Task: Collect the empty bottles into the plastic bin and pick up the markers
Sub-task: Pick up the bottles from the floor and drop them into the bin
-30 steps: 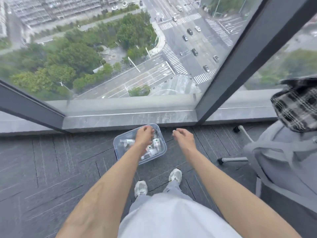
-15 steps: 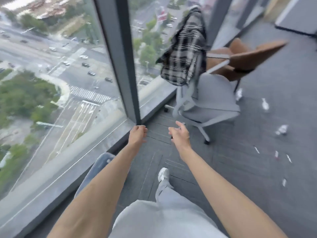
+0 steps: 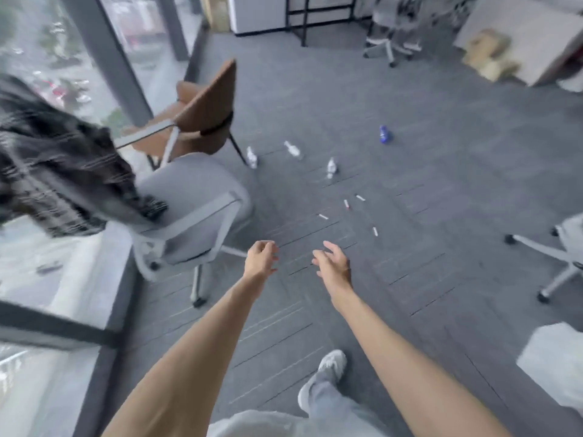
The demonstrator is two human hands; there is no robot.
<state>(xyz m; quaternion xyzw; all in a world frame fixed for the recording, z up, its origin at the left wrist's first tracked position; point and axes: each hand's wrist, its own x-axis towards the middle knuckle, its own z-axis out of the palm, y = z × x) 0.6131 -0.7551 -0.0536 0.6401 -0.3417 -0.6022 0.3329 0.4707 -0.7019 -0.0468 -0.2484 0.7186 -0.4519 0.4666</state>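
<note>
Fingers (image 3: pixel 271 249) loosely curled, both hands empty

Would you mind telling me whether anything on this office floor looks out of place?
Yes. Three clear bottles and a blue one lie scattered on the carpet, with four markers strewn nearer the person. A plaid garment hangs loosely over the grey chair.

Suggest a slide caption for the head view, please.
Empty hands reach toward markers and bottles scattered on carpet.
</note>
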